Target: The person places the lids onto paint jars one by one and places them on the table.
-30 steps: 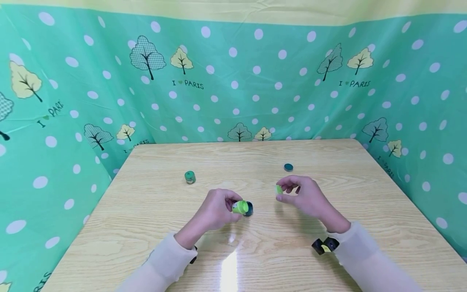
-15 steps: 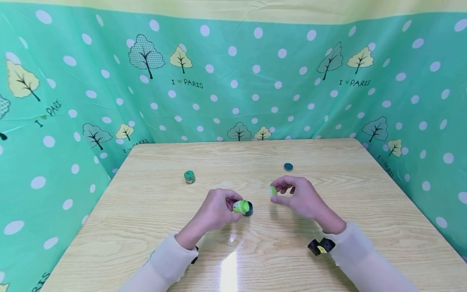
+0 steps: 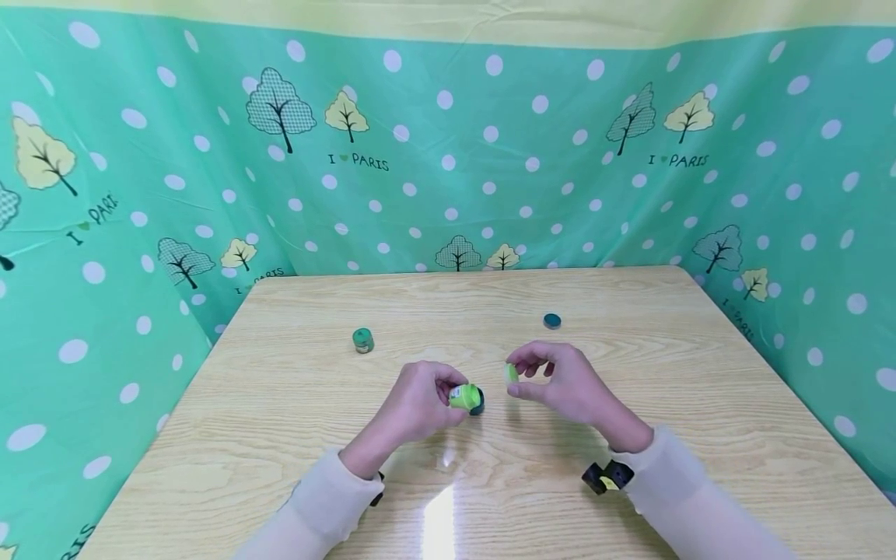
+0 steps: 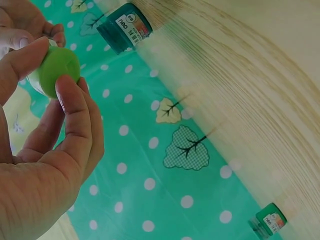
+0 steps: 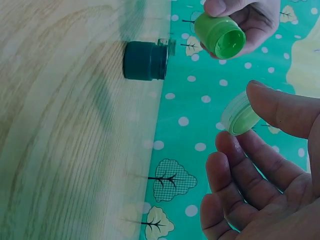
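Note:
My left hand (image 3: 420,400) grips a small light green paint jar (image 3: 462,397) above the table. Tilted on its side, the jar turns its uncovered mouth (image 5: 231,44) toward the right hand, with green paint inside. Between thumb and fingertips, my right hand (image 3: 560,381) pinches the matching light green lid (image 5: 241,116), its inner side showing in the right wrist view. A short gap separates lid and jar. Partly hidden behind the light green jar, a dark teal paint jar (image 5: 142,61) stands uncapped on the table.
A capped green paint jar (image 3: 363,340) stands at the back left of the wooden table (image 3: 280,467). The dark teal lid (image 3: 552,321) lies flat at the back right. A dotted green curtain (image 3: 448,194) hangs behind the table's far edge.
The right hand has moved left with the light green lid, narrowing the gap to the jar. The left hand and its jar have barely shifted.

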Available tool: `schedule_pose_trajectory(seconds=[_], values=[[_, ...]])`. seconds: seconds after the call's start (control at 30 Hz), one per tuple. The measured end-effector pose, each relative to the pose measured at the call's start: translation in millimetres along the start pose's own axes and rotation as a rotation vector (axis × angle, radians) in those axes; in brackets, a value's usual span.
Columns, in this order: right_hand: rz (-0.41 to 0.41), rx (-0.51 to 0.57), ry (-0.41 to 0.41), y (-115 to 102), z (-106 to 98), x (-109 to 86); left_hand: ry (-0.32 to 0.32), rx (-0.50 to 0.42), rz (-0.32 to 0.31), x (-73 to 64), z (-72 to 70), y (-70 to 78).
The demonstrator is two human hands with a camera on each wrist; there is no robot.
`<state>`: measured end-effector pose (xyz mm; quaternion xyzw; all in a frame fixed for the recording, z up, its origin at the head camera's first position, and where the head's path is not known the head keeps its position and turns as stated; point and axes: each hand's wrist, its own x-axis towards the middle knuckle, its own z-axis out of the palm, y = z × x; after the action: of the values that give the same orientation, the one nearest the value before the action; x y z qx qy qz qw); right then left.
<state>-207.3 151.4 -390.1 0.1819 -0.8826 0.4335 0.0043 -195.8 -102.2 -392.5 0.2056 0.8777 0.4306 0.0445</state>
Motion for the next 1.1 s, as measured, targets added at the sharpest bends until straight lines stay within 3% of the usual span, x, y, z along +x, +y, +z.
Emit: schedule_pose_trajectory(seconds=[1.1], values=[[-0.060,0.021,-0.084,-12.6,17.0,0.6,0.005,0.017,0.013,2.0,3.2,6.2]])
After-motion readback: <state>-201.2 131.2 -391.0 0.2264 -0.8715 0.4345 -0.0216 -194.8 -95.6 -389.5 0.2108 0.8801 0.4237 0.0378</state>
